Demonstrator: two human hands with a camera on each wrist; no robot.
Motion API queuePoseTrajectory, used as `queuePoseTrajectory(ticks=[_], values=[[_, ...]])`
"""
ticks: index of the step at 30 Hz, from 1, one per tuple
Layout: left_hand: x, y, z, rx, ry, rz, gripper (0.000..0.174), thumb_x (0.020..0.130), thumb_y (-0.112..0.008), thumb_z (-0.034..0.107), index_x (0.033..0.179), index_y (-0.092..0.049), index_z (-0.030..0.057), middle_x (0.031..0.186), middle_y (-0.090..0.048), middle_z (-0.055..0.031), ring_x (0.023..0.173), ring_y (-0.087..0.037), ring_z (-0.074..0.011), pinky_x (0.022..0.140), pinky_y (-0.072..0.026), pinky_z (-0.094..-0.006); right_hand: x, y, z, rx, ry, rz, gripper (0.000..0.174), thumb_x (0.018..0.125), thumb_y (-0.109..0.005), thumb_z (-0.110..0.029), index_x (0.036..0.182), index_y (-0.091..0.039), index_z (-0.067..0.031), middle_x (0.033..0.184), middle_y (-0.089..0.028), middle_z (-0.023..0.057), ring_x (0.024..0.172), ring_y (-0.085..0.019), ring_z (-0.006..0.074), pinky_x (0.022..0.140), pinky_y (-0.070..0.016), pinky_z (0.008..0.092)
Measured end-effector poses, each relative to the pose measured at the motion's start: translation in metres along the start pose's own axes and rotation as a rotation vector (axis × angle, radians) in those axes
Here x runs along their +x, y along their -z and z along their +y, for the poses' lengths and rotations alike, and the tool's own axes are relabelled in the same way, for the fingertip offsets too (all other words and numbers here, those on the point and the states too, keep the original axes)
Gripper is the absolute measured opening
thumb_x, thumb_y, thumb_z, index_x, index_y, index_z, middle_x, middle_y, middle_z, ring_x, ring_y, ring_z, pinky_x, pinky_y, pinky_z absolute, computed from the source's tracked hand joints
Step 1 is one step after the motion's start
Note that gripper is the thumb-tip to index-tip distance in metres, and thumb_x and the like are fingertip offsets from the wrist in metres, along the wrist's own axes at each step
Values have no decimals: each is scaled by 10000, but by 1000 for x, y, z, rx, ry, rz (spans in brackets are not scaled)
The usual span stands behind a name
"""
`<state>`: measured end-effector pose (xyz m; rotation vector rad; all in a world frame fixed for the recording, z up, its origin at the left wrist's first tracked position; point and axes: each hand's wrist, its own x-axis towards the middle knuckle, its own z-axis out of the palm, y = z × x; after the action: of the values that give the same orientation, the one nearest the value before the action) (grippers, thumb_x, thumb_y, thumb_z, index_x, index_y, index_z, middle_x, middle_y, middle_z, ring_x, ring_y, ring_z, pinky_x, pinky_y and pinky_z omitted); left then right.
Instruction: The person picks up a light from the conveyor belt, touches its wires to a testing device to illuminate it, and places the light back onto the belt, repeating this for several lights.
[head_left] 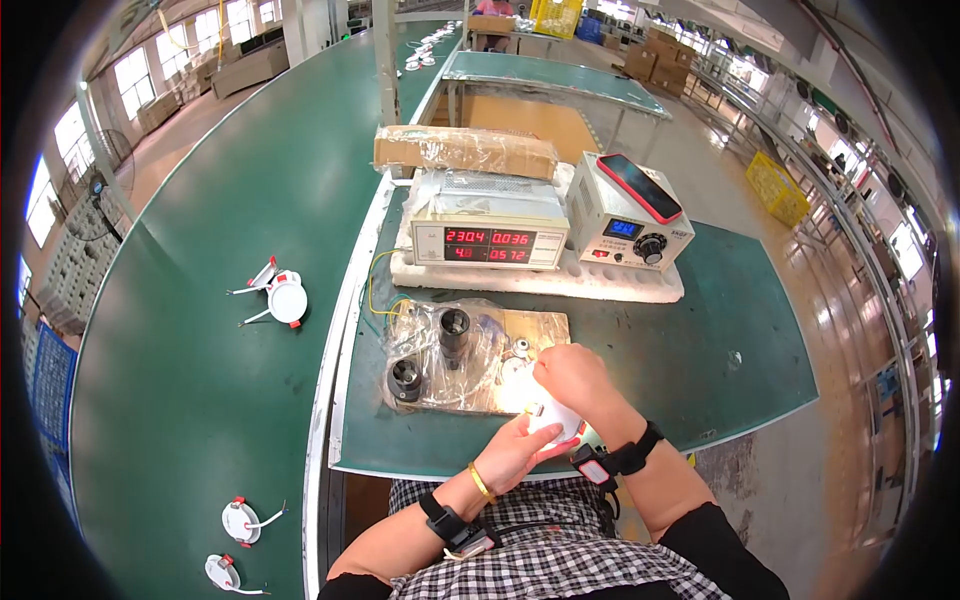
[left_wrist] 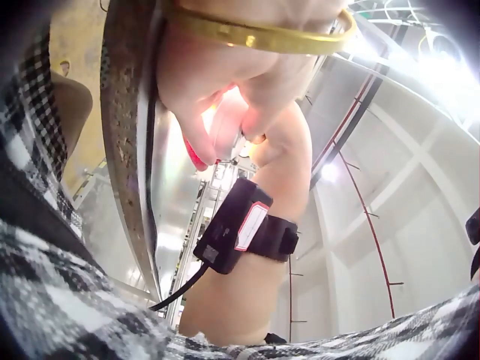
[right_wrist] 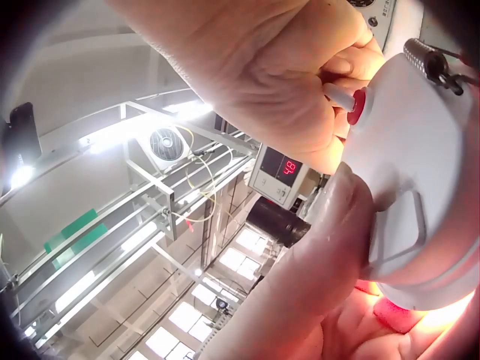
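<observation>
A white round lamp (head_left: 556,420) with red parts glows brightly over the front edge of the bench. My left hand (head_left: 515,452) grips its body, thumb on the near side; in the right wrist view that thumb presses the white housing (right_wrist: 405,165). Curled fingers of my right hand (head_left: 580,380) hold the white cable (right_wrist: 340,97) close to the red grommet (right_wrist: 358,106). The left wrist view has my left hand (left_wrist: 232,67) around the lamp (left_wrist: 226,120), partly hiding it. What the right fingertips touch is hidden.
Behind the hands lie a plastic-covered board (head_left: 480,390) and two black cylinders (head_left: 404,378). Farther back stand a meter (head_left: 490,243) with red digits and a power unit (head_left: 630,220) with a phone (head_left: 638,187) on top. Several lamps (head_left: 287,298) lie on the green belt (head_left: 200,400).
</observation>
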<state>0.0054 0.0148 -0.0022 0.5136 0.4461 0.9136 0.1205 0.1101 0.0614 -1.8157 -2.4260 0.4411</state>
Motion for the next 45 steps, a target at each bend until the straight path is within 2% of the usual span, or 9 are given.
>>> queuePoseTrajectory(ticks=[4,7,9,10,12,24,36,42,45], values=[[0,1,-3,35,1,31,347,964,-522,128,1257,-461,-47,1237,-553,-122,1112,-560,-179,991,-461,-325,1,-1,0,-8,-25,-17,238,766,-520,-178,806,-705,-33,812,-674,190,774,-660,358,712,-520,453],[0,2,0,8,80,44,354,953,-546,127,1251,-461,-45,1219,-563,-112,1097,-566,-169,962,-470,-302,1,-2,2,-4,-11,-5,236,766,-525,-182,802,-703,-32,810,-673,190,774,-658,358,711,-518,455],[1,6,-3,55,129,123,366,943,-569,131,1243,-457,-46,1193,-577,-106,1084,-573,-165,945,-471,-286,0,-1,3,-4,-1,-3,234,767,-528,-185,802,-703,-34,808,-672,190,775,-657,358,711,-517,456],[1,6,-3,56,128,123,366,943,-569,131,1243,-457,-46,1193,-577,-106,1084,-573,-165,945,-471,-286,0,0,2,0,2,-4,233,770,-532,-191,800,-703,-36,806,-672,190,775,-657,357,710,-517,455],[0,2,-1,176,119,96,409,940,-566,127,1293,-421,-23,1260,-538,-106,1154,-536,-183,1001,-454,-340,0,-1,3,4,7,-3,233,773,-535,-197,798,-703,-38,804,-671,190,774,-657,356,709,-516,454],[4,7,-5,114,86,-16,381,966,-509,121,1304,-406,-20,1291,-509,-105,1180,-518,-182,1016,-455,-349,0,-3,4,20,-21,-8,231,779,-535,-207,802,-706,-54,800,-675,173,752,-660,351,693,-522,453],[3,8,-4,91,94,-65,372,988,-451,109,1323,-384,-36,1307,-496,-113,1204,-500,-188,1041,-431,-349,0,-2,3,6,1,-5,232,774,-536,-192,792,-708,-37,779,-670,200,740,-667,353,683,-526,447],[1,5,1,60,93,-82,365,987,-441,95,1322,-384,-39,1299,-502,-120,1197,-511,-207,1048,-421,-358,0,-11,8,16,26,60,242,804,-532,-213,727,-681,-38,722,-643,194,686,-637,366,662,-506,468],[0,4,2,92,84,-73,385,959,-503,88,1307,-395,-34,1287,-504,-113,1146,-545,-206,1024,-437,-352,2,-11,8,5,22,32,219,751,-537,-165,760,-699,-18,741,-658,223,715,-663,367,650,-526,454]])
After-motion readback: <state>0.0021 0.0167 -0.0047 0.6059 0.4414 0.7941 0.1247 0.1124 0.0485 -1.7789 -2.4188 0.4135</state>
